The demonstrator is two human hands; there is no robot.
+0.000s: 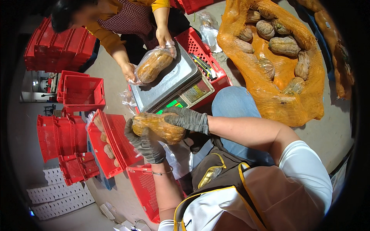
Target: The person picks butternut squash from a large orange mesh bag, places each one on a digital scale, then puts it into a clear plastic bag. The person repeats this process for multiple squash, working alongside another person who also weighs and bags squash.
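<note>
A tan-orange squash is held between my two gloved hands, just in front of the digital scale. My left hand, in a grey knit glove, grips its left end from below. On its right end rests my right hand, gloved the same way, with the thumb and fingers around it. The scale's metal pan lies beyond, tilted in view, its keypad facing me. Over the pan, a co-worker's bare hands hold another squash in a clear plastic bag.
An orange mesh sack of squashes stands open at the right. A yellow-black utility knife lies on a red crate beside the scale. Red crates stand at the left, one holding squashes. Stacked crates rise behind.
</note>
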